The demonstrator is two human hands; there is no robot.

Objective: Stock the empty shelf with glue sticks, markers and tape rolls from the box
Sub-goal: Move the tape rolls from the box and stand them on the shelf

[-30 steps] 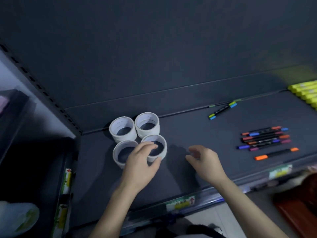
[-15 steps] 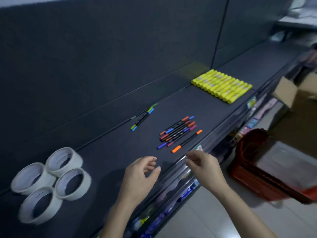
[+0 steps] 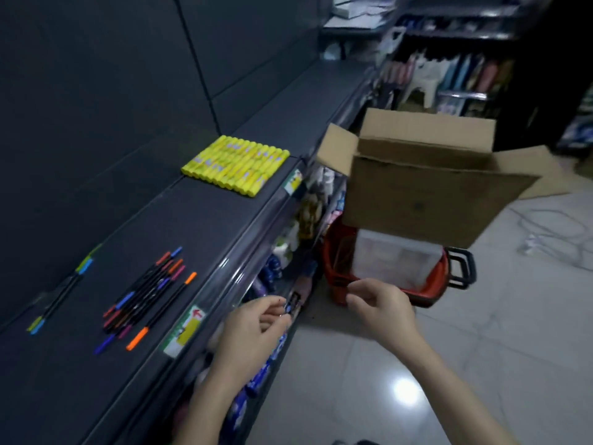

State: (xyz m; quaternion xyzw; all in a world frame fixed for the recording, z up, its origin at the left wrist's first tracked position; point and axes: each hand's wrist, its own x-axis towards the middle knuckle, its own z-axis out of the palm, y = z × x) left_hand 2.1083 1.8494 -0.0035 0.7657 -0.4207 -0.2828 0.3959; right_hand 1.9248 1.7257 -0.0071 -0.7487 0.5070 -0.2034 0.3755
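Yellow glue sticks (image 3: 236,165) in one block, two markers (image 3: 61,290) near a blurred bunch (image 3: 147,293) on the shelf (image 3: 205,220); one cardboard box (image 3: 417,200); left hand (image 3: 253,329) and right hand (image 3: 378,306) empty, fingers loosely curled.

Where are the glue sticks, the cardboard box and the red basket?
glue sticks (image 3: 236,165), head view, middle of the yellow block.
cardboard box (image 3: 426,200), head view, its front wall.
red basket (image 3: 335,274), head view, its left wall.
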